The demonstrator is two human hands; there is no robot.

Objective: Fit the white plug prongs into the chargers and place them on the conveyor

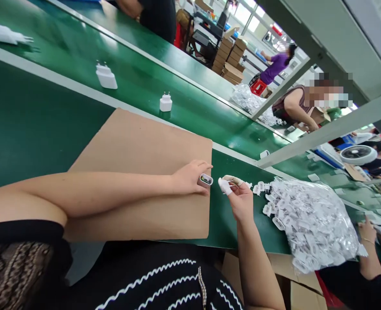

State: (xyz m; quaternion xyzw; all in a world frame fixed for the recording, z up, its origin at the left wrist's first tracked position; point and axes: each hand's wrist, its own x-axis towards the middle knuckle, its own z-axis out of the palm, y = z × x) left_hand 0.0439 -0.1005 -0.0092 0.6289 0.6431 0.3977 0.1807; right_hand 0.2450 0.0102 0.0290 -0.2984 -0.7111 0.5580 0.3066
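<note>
My left hand [190, 178] is wrapped around a white charger housing [205, 179], whose open end faces right and shows a circuit board inside. The hand rests over the right part of a brown cardboard sheet [139, 142]. Just to the right, my right hand [242, 200] is raised with thumb and fingers brought together and white coverings on the fingertips. Whatever small piece it pinches is too hard to make out. Beside it lie several loose white plastic charger parts [259, 188], spilling from a clear plastic bag [319, 219] full of similar pieces.
Beyond a pale rail, finished-looking white plug chargers [165, 102] [106, 76] stand on the green conveyor belt [135, 86]. A metal frame post [326, 127] slants across the right. Co-workers sit along the line, and a co-worker's hand [367, 230] is at far right.
</note>
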